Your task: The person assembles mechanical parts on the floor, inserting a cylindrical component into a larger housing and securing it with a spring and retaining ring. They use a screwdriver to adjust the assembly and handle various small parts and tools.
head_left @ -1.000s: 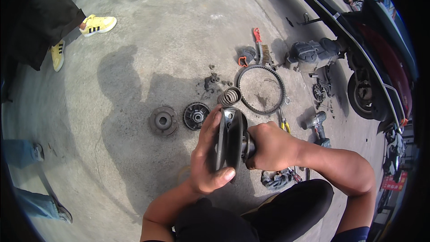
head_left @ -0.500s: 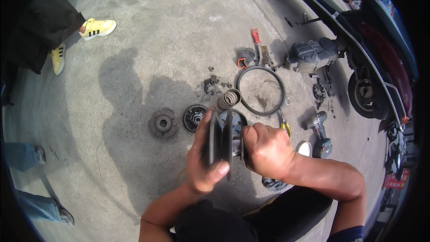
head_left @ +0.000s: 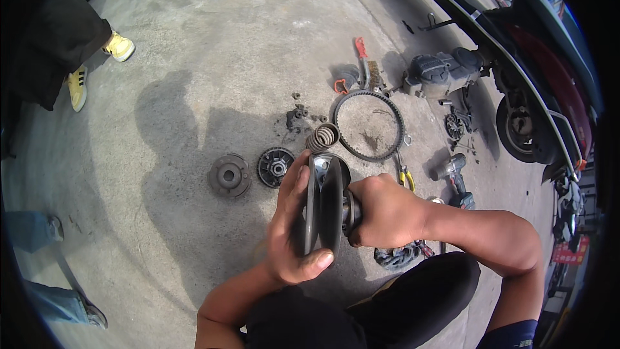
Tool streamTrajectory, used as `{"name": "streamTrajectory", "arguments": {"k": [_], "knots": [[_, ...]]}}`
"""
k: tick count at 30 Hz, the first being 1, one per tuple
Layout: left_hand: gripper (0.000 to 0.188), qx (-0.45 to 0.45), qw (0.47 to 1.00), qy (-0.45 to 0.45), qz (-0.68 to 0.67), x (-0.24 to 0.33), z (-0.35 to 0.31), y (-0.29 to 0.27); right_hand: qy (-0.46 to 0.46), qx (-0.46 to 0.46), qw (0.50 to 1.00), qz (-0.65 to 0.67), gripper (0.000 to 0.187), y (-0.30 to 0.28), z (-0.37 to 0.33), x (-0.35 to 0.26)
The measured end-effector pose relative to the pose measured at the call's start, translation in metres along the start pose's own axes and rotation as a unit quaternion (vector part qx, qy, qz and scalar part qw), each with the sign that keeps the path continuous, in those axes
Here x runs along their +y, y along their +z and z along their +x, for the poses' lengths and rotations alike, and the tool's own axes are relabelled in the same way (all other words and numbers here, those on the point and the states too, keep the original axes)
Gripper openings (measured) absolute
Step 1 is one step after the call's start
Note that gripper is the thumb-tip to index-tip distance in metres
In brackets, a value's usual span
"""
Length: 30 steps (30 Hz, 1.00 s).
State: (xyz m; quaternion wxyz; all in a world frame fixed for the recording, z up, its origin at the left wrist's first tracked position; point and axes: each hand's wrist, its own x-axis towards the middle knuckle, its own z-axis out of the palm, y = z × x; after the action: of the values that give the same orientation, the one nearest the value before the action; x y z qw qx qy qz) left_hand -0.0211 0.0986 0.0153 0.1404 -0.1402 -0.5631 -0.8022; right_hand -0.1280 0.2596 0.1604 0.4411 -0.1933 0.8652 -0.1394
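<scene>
A scooter drive pulley (head_left: 332, 213) with two dark metal discs stands on edge between my hands. My left hand (head_left: 286, 239) is closed round its left disc, thumb at the near edge and fingers along the far side. On the right, my right hand (head_left: 391, 210) grips the hub of the pulley, its fingers partly hidden. Just beyond lies a coil spring (head_left: 323, 137). A round metal bowl-like part (head_left: 342, 165) shows behind the pulley. To the left lie a finned round plate (head_left: 274, 167) and a clutch-like disc (head_left: 229, 176).
A toothed belt (head_left: 336, 119) lies farther off, near a red-handled wire brush (head_left: 366, 64). At right are yellow pliers (head_left: 405, 179), a power drill (head_left: 452, 171), an engine casing (head_left: 439, 74) and a parked scooter (head_left: 549, 84). A person in yellow shoes (head_left: 78, 90) stands at left.
The right disc has tilted and shows more of its face. My right hand has turned and shifted slightly right, baring part of the hub. The yellow-shoed person's forward foot has drawn back left.
</scene>
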Motion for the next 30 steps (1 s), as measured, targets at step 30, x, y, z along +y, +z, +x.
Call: {"name": "streamTrajectory", "arguments": {"k": [30], "knots": [[0.117,0.039,0.988,-0.129,-0.082,0.009,-0.003,0.011,-0.169,0.22,0.95,-0.142,0.033,0.042,-0.007,0.031]]}}
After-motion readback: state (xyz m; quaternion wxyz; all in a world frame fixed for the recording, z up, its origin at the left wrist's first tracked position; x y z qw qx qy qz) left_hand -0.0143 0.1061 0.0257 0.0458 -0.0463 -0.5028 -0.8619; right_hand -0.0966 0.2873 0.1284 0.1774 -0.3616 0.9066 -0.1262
